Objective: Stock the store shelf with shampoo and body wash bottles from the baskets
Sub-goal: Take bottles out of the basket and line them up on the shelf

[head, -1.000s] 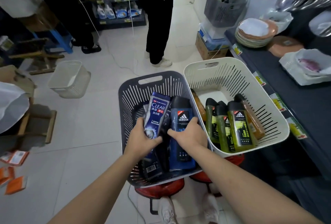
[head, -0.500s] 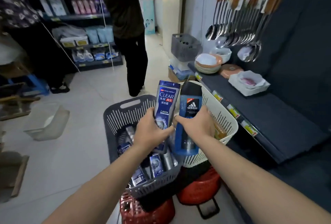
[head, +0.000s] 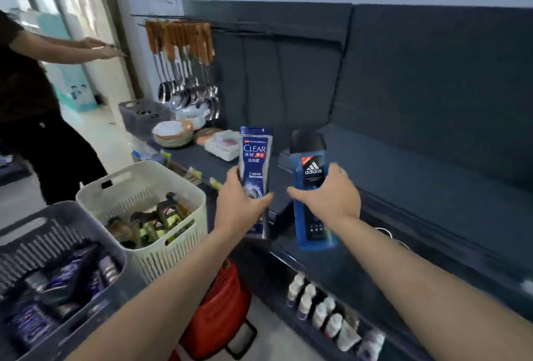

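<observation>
My left hand (head: 240,205) grips a dark blue Clear shampoo bottle (head: 256,158) upright, in front of the dark shelf (head: 403,176). Beside it, my right hand (head: 331,196) holds a blue Adidas body wash bottle (head: 310,164) with a black cap, also upright. Both bottles hang just above the shelf's front edge. At lower left the grey basket (head: 31,233) holds several dark blue bottles. The white basket (head: 176,190) next to it holds green and amber bottles.
Plates (head: 173,134) and a white tray (head: 223,146) sit on the shelf's left end, under hanging ladles (head: 187,72). Small white bottles (head: 323,307) line a lower shelf. Red stools (head: 215,311) stand under the baskets. A person (head: 31,107) stands at left.
Both hands lifted the two bottles out of the grey basket and carried them right, over to the dark shelf. The view turned from the baskets toward the shelf.
</observation>
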Tool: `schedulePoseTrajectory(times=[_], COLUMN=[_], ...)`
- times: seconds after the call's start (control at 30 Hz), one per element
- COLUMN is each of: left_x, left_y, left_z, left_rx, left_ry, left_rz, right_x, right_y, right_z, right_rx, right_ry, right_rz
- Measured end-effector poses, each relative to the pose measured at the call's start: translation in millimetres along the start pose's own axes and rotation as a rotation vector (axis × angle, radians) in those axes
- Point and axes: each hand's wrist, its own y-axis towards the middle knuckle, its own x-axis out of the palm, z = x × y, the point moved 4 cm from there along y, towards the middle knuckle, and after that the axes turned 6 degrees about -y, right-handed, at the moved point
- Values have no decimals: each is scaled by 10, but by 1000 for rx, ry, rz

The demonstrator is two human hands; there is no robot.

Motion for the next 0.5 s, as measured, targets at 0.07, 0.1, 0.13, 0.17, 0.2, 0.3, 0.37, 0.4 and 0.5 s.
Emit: schedulePoseTrajectory(times=[0.07,0.1,0.13,0.17,0.2,0.3,0.37,0.4,0.5], left_x=[439,655,860,1053,1242,1780,2099,2252,2678], left_y=[-78,-120,-162,-199,-237,-330,-387,-412,-446], left_z=[260,399,538,666,792,1105,1278,1359,1591], left_rx=[32,48,65,82,98,138,180,203,284], left_ry=[-24,-47,-67,-87,-101,-130,-130,-116,-47], left_rz=[-60,-99,-139,-180,-220,-315,-360,-378,-386], right_x=[-372,-554,-733,-902,-1069,-1514,-1761,-1873,-2180], right_y=[-9,-19,-33,-47,-66,-137,-187,-206,-241], right_z=[433,643,838,1020,1198,1701,2000,2141,2513], right_rx=[69,106,142,178,217,337,407,438,507], right_ry=[3,6,6,5,5,14,12,8,-9], right_rz=[73,112,149,184,221,336,404,434,524])
